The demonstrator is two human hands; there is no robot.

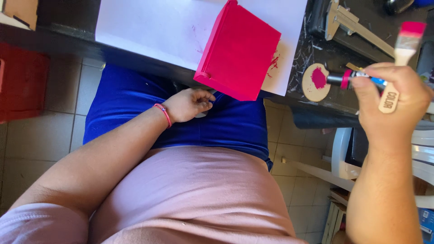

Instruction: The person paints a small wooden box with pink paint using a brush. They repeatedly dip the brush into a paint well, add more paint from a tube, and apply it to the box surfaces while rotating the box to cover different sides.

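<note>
Already the box (239,49) looks fully pink. My right hand (391,101) grips brush (400,58) and paint tube (357,80); my left hand (187,105), loosely curled, steadies the box underneath; refilling remains.

The left grip (190,105) rests on the lap, just under the near edge of the box (239,52). The box stands on the paper (153,27), which lies on the bench (312,49), and overhangs the bench edge above that grip. The right grip (389,97), well to the right of the left one, holds a brush (400,58) upright and a tube (352,80) pointing left. Just left of the tube's tip, a disc (315,82) lies on the bench, right of the paper. Behind the right grip lies a caliper (357,27). Below it stands a chair (357,153).
</note>
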